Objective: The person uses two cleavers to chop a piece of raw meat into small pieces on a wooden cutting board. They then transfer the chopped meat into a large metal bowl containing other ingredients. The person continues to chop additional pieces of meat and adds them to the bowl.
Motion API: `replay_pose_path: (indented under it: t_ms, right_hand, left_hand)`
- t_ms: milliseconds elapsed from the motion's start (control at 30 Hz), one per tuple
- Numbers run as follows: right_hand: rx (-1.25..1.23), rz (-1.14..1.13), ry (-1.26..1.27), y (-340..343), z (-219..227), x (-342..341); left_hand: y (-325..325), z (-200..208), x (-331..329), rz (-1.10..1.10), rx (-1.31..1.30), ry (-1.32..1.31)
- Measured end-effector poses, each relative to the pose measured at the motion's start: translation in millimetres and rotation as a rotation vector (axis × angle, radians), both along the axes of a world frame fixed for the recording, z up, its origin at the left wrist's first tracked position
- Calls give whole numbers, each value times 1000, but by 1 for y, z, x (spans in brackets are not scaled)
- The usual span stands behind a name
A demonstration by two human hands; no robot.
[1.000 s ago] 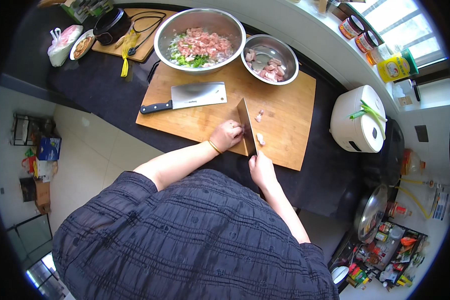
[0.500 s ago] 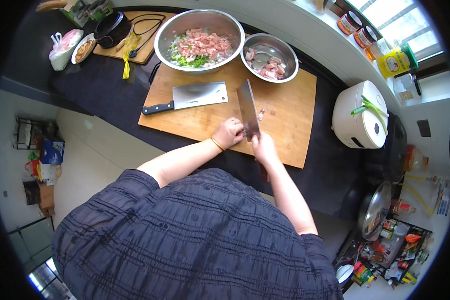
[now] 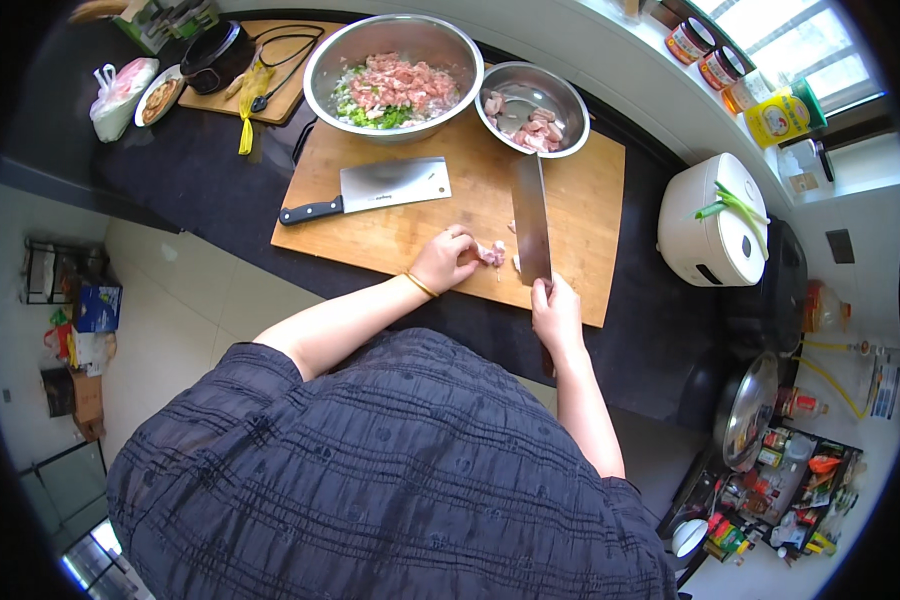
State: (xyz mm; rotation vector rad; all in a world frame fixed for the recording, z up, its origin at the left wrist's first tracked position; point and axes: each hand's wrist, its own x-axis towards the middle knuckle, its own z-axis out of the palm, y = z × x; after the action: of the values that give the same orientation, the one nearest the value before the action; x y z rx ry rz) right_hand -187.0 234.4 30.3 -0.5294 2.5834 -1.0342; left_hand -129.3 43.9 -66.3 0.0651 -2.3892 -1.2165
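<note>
While the left hand (image 3: 448,260) pinches raw meat (image 3: 494,254) toward the near side of the cutting board (image 3: 588,225) and the right hand (image 3: 558,308) clenches a cleaver (image 3: 533,220) over the board's right half (second cleaver (image 3: 395,187): left half), the meat, likely slippery, could skid, exposing fingertips to the blade.

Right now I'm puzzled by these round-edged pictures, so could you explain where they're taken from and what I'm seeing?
There's no machine here, just a person's two bare hands. A wide fisheye camera on their head looks down, so straight edges bend. The right hand holds a broad steel cleaver. The left hand is at a small pale-pink piece of meat on a rectangular light-brown wooden board. A second steel cleaver with a black handle lies there too. Beyond stand a large round steel bowl of pink minced meat and chopped greens, and a smaller steel bowl of pink meat chunks.
</note>
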Motion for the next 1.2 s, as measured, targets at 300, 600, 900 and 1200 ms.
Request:
replay_pose_path:
  t_ms: [300,600,900,1200]
  right_hand:
    - [113,129,-32,19,-14,27]
    - [197,209,51,13,-14,28]
    - [256,259,50,7,-13,21]
    - [243,262,27,6,-12,19]
  left_hand:
    - [-3,-8,-16,-111,-265,46]
    - [1,-9,-15,138,-286,-23]
    - [0,-8,-17,101,-270,-84]
    - [2,-11,-20,42,-303,22]
